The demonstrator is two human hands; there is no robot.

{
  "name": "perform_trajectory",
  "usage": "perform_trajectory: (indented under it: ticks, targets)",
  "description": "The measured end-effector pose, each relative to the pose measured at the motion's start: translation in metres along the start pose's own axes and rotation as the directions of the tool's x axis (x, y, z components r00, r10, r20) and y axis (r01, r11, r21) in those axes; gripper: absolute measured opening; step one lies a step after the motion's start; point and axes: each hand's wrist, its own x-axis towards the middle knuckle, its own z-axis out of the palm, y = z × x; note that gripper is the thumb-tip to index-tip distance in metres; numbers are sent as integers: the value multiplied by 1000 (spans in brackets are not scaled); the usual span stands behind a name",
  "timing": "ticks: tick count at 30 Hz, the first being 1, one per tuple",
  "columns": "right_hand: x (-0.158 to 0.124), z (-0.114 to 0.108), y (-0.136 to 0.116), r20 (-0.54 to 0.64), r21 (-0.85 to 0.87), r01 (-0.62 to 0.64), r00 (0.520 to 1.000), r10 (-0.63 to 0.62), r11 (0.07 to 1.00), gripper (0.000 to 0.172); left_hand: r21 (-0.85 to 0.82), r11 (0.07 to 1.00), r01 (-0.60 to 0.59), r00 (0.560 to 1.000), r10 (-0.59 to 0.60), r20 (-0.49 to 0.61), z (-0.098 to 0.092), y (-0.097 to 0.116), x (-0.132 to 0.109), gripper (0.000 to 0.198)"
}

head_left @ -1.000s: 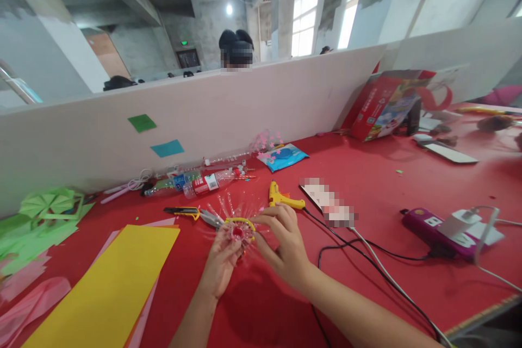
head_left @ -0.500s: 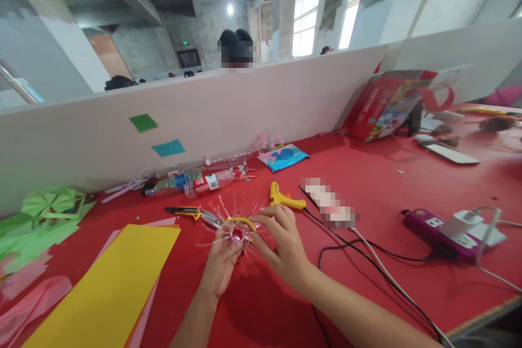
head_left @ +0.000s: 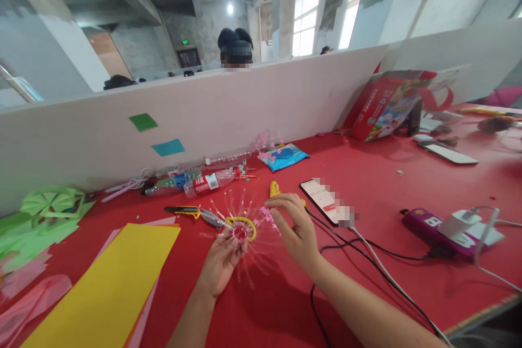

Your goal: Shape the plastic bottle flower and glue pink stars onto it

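The left hand [head_left: 220, 263] gripped a clear plastic piece [head_left: 240, 234] fringed with thin strips; the right hand [head_left: 298, 231], half-open, apparently empty, hung beside pink star-shaped cutouts [head_left: 267, 216].

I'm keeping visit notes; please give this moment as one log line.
left hand: holds fringed clear plastic piece | right hand: nothing visibly held, partly hiding yellow glue gun | nearby: scissors, pink stars
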Motion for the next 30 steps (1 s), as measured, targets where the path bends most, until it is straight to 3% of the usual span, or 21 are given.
perform_trajectory:
  ticks: [15, 20, 26, 30]
  targets:
    - [-5, 4, -10, 132, -10, 211, 969, -208, 977, 20, -129, 988, 84, 994, -74, 82, -7, 4, 3, 7]
    - [-10, 8, -10, 180, -46, 184, 968, -173, 982, 14, -160, 978, 133, 990, -125, 60, -7, 3, 4, 3]
    - [-12, 7, -14, 164, -70, 134, 979, -121, 988, 6, -130, 982, 135, 989, -127, 71, -6, 3, 3, 8]
    - [-13, 8, -12, 139, -52, 43, 990, -35, 998, 10, -109, 988, 112, 990, -102, 95, -5, 2, 2, 6]
